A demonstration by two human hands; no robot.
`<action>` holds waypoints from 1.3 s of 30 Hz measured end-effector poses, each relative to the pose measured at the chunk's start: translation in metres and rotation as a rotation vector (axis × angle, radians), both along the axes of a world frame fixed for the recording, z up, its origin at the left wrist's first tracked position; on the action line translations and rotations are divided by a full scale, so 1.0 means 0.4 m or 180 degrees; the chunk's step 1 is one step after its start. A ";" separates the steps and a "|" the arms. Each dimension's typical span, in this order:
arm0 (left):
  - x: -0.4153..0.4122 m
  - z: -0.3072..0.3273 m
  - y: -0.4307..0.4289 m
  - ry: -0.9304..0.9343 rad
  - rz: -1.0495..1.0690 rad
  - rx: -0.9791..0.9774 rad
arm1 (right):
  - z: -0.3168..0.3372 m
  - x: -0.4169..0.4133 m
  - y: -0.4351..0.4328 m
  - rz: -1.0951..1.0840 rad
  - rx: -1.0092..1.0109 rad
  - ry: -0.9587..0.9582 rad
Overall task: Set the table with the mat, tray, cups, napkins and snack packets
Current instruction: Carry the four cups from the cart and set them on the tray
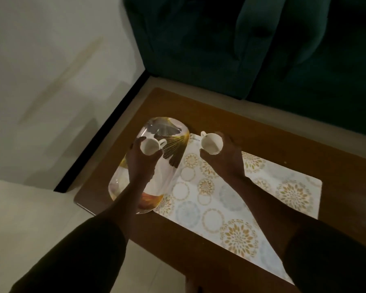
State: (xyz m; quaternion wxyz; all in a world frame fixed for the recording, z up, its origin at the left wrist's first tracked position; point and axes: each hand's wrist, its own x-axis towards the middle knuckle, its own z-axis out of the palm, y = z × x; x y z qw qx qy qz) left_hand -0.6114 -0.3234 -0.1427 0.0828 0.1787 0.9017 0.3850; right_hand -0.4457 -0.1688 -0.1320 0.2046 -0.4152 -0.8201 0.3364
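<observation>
White ceramic teacups fill both your hands: your left hand (143, 160) grips one teacup (150, 146) over the glossy oval tray (156, 127), your right hand (227, 157) holds the other cup (211, 143) above the patterned mat (220, 208). Dim light and tilted cups risk a clumsy, sliding landing on the tray.

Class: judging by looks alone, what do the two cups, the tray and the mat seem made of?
Cups: likely glazed ceramic, white and glossy. Tray: glossy, reflective, perhaps melamine or glazed ceramic; gold pattern. Mat: flat, matte printed sheet, perhaps vinyl or fabric.
</observation>
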 end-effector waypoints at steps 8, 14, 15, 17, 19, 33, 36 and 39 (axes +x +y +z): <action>-0.152 -0.032 0.029 -0.0226 0.0125 0.0142 | -0.074 -0.234 -0.065 -0.0361 -0.0370 -0.0057; -0.189 -0.093 0.098 -0.0238 0.0129 0.0188 | -0.136 -0.319 -0.066 -0.0394 -0.0404 -0.0154; -0.192 -0.102 0.106 -0.0230 0.0136 0.0166 | -0.141 -0.329 -0.065 -0.0405 -0.0421 -0.0146; -0.202 -0.115 0.120 -0.0241 0.0166 0.0148 | -0.151 -0.347 -0.061 -0.0421 -0.0482 -0.0106; -0.216 -0.122 0.128 -0.0221 0.0187 0.0151 | -0.157 -0.363 -0.058 -0.0429 -0.0545 -0.0063; -0.252 -0.157 0.160 -0.0227 -0.0047 0.0179 | -0.208 -0.407 -0.060 -0.0469 -0.0539 -0.0029; -0.252 -0.155 0.158 -0.0263 -0.0065 0.0189 | -0.208 -0.410 -0.057 -0.0468 -0.0552 -0.0040; -0.253 -0.150 0.157 -0.0255 -0.0055 0.0194 | -0.203 -0.401 -0.055 -0.0389 -0.0470 -0.0046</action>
